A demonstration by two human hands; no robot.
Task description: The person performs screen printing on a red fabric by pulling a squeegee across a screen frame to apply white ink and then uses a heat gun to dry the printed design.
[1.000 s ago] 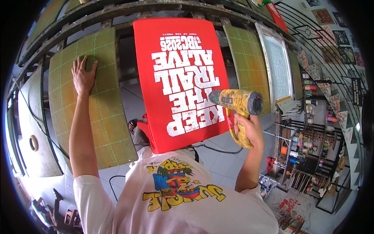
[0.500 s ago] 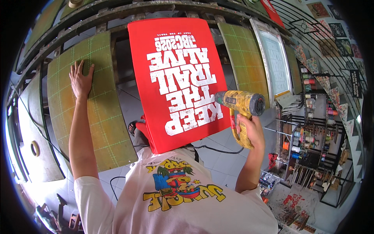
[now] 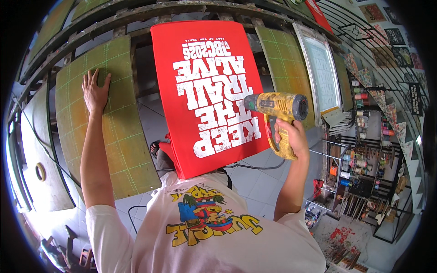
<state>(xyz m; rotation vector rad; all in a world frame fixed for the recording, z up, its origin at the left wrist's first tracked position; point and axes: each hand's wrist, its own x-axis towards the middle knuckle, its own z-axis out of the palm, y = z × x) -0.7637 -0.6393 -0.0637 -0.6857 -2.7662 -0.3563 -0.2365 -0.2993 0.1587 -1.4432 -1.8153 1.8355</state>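
A yellow, worn heat gun [image 3: 277,105] is gripped by its handle in my right hand [image 3: 292,136], fingers wrapped round it. Its dark nozzle points left, over the right side of a red T-shirt or similar red cloth [image 3: 166,59] stretched on a board. Large white block lettering covers the cloth, upside down from my side. My left hand [image 3: 96,93] lies flat with spread fingers on the greenish board [image 3: 109,136] to the left, which carries bright green grid lines. Nothing is in that hand.
Right of the red cloth stand another green board [image 3: 287,68] and a white-framed printing screen [image 3: 324,68]. Racks with ink pots [image 3: 359,159] fill the right side. A roll of tape [image 3: 40,172] rests on the pale board at far left. A dark cable [image 3: 259,167] hangs by my right arm.
My right hand has moved the heat gun slightly up and left, and its nozzle now sits higher over the lettering. My left hand stays in place.
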